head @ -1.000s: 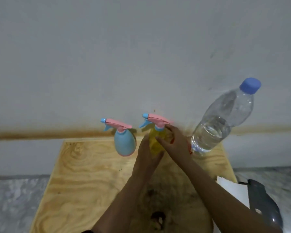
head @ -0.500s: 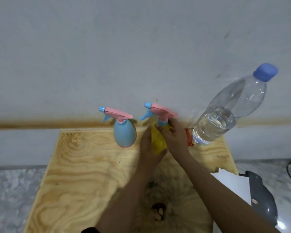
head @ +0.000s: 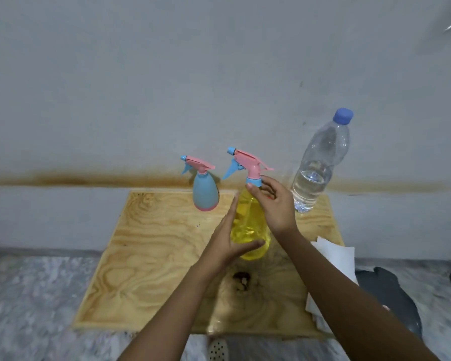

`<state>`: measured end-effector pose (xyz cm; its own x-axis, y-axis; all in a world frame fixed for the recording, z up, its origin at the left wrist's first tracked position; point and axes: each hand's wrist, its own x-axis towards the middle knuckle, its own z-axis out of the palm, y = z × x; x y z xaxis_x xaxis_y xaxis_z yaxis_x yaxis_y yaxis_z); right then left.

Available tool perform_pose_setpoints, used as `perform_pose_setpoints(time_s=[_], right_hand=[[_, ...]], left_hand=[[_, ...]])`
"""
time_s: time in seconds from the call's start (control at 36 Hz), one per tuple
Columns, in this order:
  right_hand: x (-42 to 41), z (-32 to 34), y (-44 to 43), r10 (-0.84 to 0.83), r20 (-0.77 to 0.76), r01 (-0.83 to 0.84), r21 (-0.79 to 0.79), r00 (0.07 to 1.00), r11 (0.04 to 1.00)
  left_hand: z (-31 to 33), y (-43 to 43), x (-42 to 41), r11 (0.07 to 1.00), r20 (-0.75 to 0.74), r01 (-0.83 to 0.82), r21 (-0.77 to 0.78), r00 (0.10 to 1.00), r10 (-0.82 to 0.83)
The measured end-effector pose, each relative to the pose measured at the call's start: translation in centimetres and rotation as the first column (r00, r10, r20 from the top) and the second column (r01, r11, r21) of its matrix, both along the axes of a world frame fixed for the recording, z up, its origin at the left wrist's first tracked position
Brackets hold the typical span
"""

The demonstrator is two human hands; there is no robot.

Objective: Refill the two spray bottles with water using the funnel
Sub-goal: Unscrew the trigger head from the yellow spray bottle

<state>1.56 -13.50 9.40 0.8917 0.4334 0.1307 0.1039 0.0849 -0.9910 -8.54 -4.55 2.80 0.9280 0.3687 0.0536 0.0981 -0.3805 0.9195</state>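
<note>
A yellow spray bottle [head: 250, 225] with a pink trigger head stands on the wooden board [head: 154, 243]. My left hand [head: 224, 243] holds its body, thumb across the lower front and fingers along the left side. My right hand [head: 276, 207] has its fingers curled round the blue collar at the neck. A blue spray bottle [head: 205, 194] with the same pink head stands untouched at the back, just left of the yellow one. A clear water bottle [head: 315, 173] with a blue cap, partly filled, stands at the back right. I cannot see the funnel.
White paper [head: 336, 254] lies over the board's right edge, with a dark flat object [head: 391, 290] beyond it on the marble floor. A grey wall runs close behind the board. A dark knot [head: 241, 278] marks the board in front of the yellow bottle.
The yellow bottle has come forward on the board, away from the wall. My right hand has moved up to the collar, and my left thumb now wraps the bottle's front.
</note>
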Motion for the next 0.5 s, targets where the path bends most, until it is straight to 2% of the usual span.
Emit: perform_pose_setpoints(time_s=[0.31,0.42,0.5], right_hand=[[-2.1,1.3,-2.6,0.183,-0.096,-0.183,0.010,0.978,0.983],[-1.8,1.6,-2.9,0.289,-0.141,-0.298,-0.046,0.947,0.954],[-2.4,1.5,-2.4,0.336,-0.202,-0.349,-0.027,0.920,0.937]], left_hand=[[2.0,-0.8,-3.8,0.994,-0.078,0.092,-0.061,0.992,-0.096],[2.3,0.2,-4.6,0.986,-0.100,0.131,-0.104,0.985,-0.142],[2.4,0.8,-5.1,0.987,-0.102,0.114,-0.110,0.987,-0.125]])
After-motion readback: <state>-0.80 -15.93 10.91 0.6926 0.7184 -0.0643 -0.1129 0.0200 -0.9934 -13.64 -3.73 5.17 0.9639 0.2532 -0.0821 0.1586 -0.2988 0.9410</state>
